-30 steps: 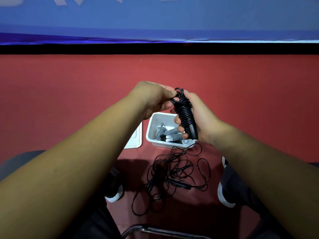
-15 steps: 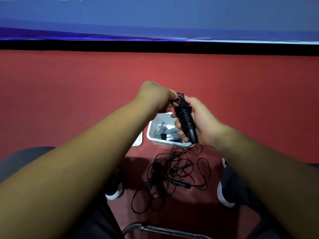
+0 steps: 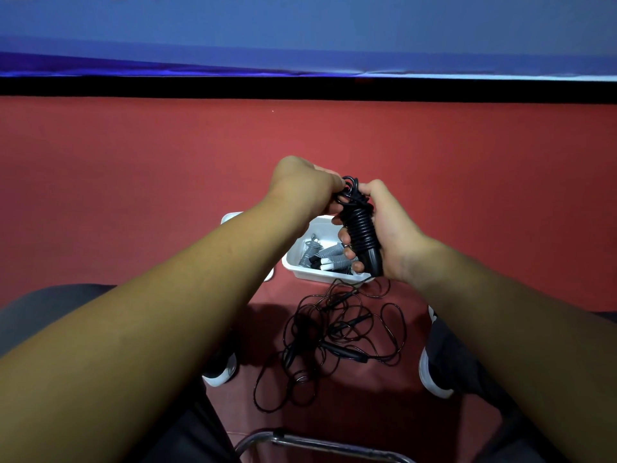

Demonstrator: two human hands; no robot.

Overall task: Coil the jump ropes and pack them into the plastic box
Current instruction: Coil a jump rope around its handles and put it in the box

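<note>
Right hand (image 3: 390, 232): clasps the coiled black jump rope (image 3: 360, 228) upright
Left hand (image 3: 305, 187): pinches its top loop
Plastic box (image 3: 300, 267): below — grey ropes (image 3: 329, 253) inside

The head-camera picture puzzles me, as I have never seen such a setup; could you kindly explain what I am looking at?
There is no machine here. The single picture comes from a camera worn on a person's head, looking down at their own arms. The right hand grips a black jump rope wound into a tight coil, and the left hand pinches the cord at its top end. Below them, on the red floor, stands a white plastic box with grey coiled ropes inside. Nearer the person, a loose tangle of black rope lies between their shoes.
</note>
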